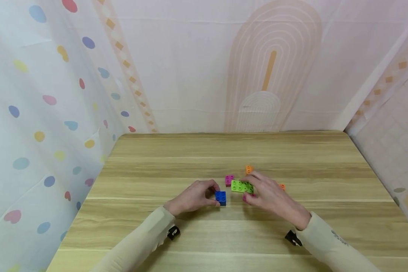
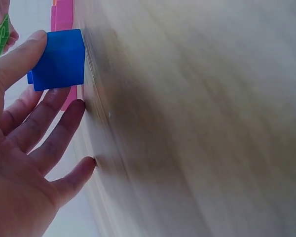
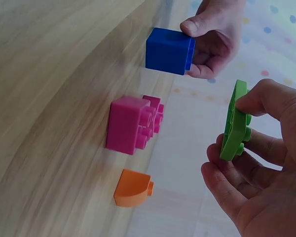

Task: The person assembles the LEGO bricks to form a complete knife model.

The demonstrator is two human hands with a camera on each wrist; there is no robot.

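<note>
My left hand [image 1: 195,196] pinches a square blue building block [image 1: 220,198] between thumb and fingers; in the left wrist view the block [image 2: 59,59] is at or near the tabletop. To its right, my right hand [image 1: 266,190] holds a flat lime-green building block [image 1: 238,186] by its long edges. The right wrist view shows this green block [image 3: 235,123] raised off the table, studs turned toward the palm. Beneath and behind it lie two pink blocks, one [image 1: 229,180] beyond the green block, the other [image 3: 126,126] partly hidden by my right hand in the head view.
An orange block [image 1: 249,169] lies behind my right hand. Another orange block [image 1: 282,186] peeks out to the right of that hand; its rounded side shows in the right wrist view. The wooden table [image 1: 176,151] meets patterned curtains [image 1: 190,75] at the back and sides.
</note>
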